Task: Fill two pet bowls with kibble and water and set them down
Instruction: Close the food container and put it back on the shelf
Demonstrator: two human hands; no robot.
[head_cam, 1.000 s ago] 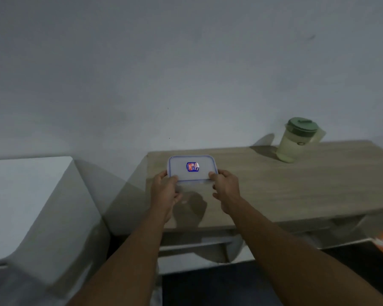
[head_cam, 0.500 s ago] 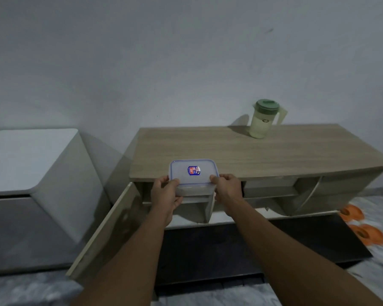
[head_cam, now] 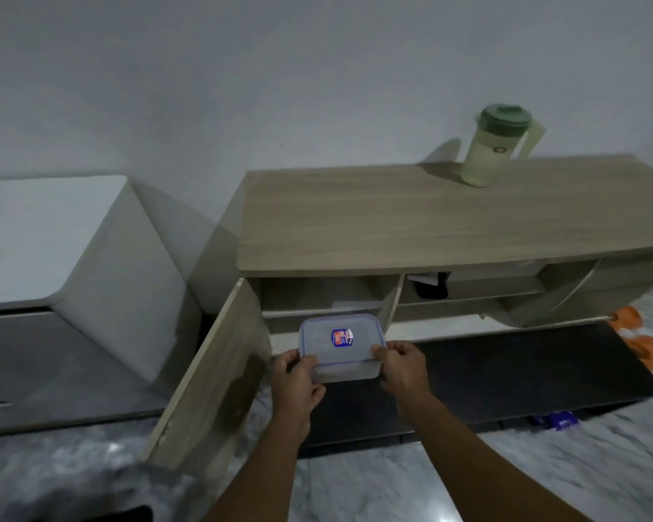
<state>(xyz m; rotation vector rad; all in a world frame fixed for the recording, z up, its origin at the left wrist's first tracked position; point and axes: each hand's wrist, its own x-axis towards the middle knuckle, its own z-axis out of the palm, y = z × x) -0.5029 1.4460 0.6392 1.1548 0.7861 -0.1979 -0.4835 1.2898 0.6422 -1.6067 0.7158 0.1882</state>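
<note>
A clear plastic lidded container (head_cam: 342, 342) with a blue rim and a small blue-red label is held low in front of the open cabinet. My left hand (head_cam: 296, 386) grips its near left corner and my right hand (head_cam: 402, 365) grips its near right corner. What is inside the container cannot be made out. A pale green pitcher (head_cam: 496, 148) with a darker green lid stands on the wooden cabinet top (head_cam: 393, 224) near the wall. Two orange bowls (head_cam: 645, 339) lie on the floor at the far right, partly cut off by the dark mat.
The cabinet's left door (head_cam: 212, 374) swings open toward me beside my left arm. Shelves inside hold a dark object (head_cam: 432, 290). A white appliance (head_cam: 53, 239) stands to the left. A black mat (head_cam: 506, 378) lies before the cabinet, with a blue packet (head_cam: 556, 421) at its edge.
The container has come down from the cabinet top to the level of the lower shelf opening, both hands still on it. My view has dropped, revealing the open door, the floor and the bowls.
</note>
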